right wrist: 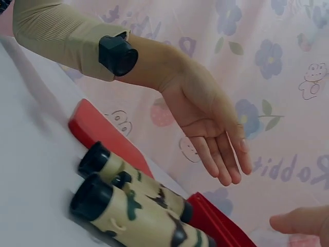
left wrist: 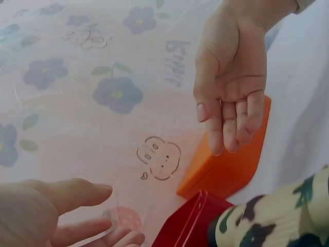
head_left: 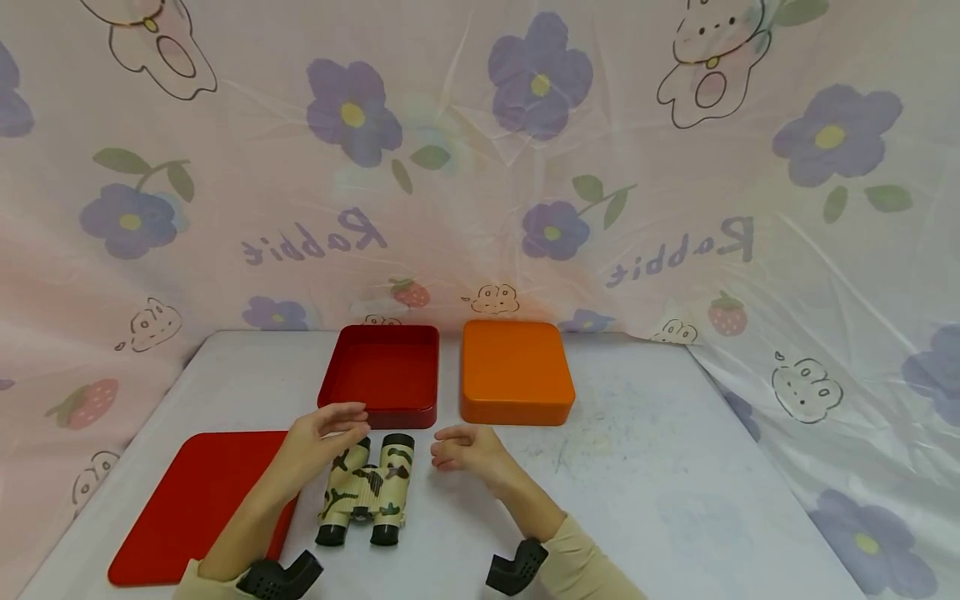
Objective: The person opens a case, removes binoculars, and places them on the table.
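Note:
Camouflage-patterned binoculars [head_left: 393, 479] with black ends lie on the white table in front of an open red box [head_left: 390, 367]. My left hand [head_left: 318, 442] hovers at their left side, overlapping the left barrel's far end in the head view, fingers fairly straight. On the other side my right hand [head_left: 472, 454] is held apart from the binoculars, its fingers loosely extended. Neither palm has anything in it. In the right wrist view the left hand [right wrist: 205, 118] is above the binoculars [right wrist: 139, 206]; the left wrist view has the right hand [left wrist: 234, 87] before an orange box [left wrist: 226, 164].
A flat red lid [head_left: 195, 492] lies at the table's left, partly under the left forearm. The orange box [head_left: 517, 371] stands right of the red one. Behind the white table [head_left: 637, 483] hangs a patterned curtain [head_left: 450, 167].

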A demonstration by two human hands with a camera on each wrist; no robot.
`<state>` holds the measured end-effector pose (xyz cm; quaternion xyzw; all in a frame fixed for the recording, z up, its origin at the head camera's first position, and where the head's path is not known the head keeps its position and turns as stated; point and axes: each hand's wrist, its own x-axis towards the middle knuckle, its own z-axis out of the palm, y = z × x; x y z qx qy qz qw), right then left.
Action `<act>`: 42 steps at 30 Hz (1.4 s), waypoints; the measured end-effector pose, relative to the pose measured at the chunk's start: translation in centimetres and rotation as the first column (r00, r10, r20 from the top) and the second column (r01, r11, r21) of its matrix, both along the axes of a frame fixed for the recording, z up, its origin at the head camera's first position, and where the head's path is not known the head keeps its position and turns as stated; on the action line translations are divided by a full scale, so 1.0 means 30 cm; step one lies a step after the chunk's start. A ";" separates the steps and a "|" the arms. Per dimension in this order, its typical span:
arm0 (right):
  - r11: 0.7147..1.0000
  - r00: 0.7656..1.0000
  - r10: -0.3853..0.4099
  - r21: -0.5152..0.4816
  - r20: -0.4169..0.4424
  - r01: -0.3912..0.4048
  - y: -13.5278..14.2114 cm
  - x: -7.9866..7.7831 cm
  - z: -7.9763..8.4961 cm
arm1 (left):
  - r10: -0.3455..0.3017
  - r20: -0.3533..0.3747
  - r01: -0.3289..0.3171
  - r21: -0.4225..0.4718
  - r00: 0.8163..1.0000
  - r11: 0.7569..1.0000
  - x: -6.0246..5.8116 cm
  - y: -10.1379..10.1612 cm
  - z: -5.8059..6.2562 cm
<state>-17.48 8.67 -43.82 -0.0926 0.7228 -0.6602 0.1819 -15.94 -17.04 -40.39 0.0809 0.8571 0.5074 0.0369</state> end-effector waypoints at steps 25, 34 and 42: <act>0.991 0.989 -0.137 0.000 -0.064 0.138 0.168 -0.073 0.067 | -0.121 -0.020 0.122 0.110 0.992 0.986 -0.089 0.243 -0.011; 0.978 0.977 -0.207 0.005 -0.040 0.208 0.230 -0.107 0.094 | -0.133 -0.051 0.139 0.122 0.990 0.983 -0.116 0.300 -0.014; 0.967 0.967 -0.247 0.051 -0.058 0.250 0.279 -0.123 0.104 | -0.093 -0.069 0.102 0.125 0.993 0.987 -0.134 0.338 -0.003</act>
